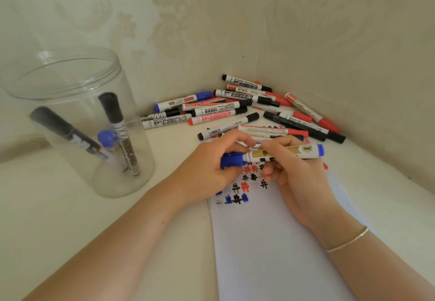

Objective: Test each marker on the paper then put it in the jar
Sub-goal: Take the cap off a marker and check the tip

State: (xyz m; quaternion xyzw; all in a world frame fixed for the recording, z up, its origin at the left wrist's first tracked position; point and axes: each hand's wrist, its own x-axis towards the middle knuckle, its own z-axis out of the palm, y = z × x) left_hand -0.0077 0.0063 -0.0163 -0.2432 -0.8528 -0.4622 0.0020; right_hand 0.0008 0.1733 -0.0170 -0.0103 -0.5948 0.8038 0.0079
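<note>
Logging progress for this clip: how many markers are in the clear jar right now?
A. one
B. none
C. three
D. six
C: the clear jar holds two black markers and one blue-capped marker, while both hands hold a blue marker over the paper.

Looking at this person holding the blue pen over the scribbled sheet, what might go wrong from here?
1. The left hand grips the cap and the right hand the barrel of the blue marker; an uncapped tip might ink the fingers.
2. The hands lie on the marks on the paper; wet ink might smear.
3. The pile of markers lies close behind; a stray knuckle could roll some away.
</note>
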